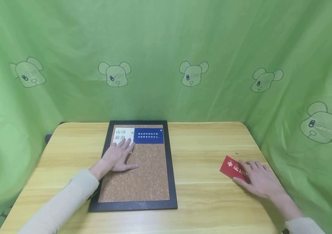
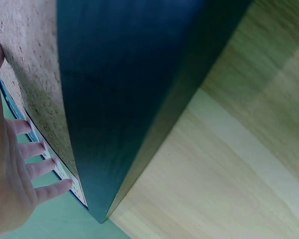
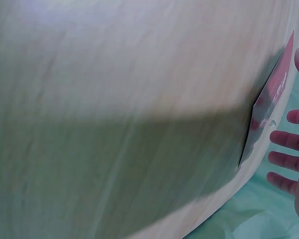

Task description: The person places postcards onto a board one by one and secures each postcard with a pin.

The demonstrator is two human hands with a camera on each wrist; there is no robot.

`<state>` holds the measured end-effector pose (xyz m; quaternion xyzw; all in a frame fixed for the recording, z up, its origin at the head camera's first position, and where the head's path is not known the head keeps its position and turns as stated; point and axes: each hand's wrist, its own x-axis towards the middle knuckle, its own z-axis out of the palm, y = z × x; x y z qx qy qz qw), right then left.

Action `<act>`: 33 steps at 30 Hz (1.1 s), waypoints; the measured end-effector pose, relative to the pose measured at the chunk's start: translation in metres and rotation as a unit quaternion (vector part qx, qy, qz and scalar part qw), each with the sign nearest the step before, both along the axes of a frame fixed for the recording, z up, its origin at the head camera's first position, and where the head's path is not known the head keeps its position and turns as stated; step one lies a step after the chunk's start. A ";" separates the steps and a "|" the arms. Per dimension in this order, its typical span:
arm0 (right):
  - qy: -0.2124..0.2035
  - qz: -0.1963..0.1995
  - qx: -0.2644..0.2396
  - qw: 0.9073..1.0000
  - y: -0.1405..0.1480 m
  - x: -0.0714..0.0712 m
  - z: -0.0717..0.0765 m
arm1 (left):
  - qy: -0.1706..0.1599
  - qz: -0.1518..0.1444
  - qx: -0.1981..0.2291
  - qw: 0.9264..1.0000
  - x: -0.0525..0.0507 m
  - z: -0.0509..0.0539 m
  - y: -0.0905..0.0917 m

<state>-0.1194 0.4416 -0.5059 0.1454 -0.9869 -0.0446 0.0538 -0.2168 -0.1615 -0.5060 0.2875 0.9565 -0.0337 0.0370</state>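
My left hand (image 1: 121,158) lies with fingers spread on a cork board (image 1: 142,177) in a black frame. Its fingertips cover part of a white card (image 1: 120,132) printed with dark characters near the board's top. Beside that card is a blue card (image 1: 149,136) with white writing. To the right, a red card (image 1: 232,167) with pale lettering lies on the table. Over its right end is my right hand (image 1: 257,178), thumb and fingers apart. The right wrist view shows those fingers (image 3: 287,140) extended near the red card (image 3: 276,85), with no grip visible.
The wooden table (image 1: 201,195) bears the framed board at its left half. A small shiny round thing (image 1: 237,152) sits just beyond the red card. A green curtain (image 1: 160,39) with mouse-head prints hangs behind and along both sides.
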 end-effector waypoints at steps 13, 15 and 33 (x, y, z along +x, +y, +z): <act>-0.006 -0.018 -0.001 1.000 0.017 0.005 -0.010 | -0.009 0.002 -0.003 1.000 -0.001 -0.002 0.000; -0.006 -0.019 -0.002 1.000 0.018 0.004 -0.010 | -0.013 0.004 -0.004 1.000 -0.001 -0.002 0.000; -0.010 -0.012 0.009 1.000 0.012 0.004 -0.009 | -0.012 0.007 0.007 1.000 -0.001 -0.002 0.001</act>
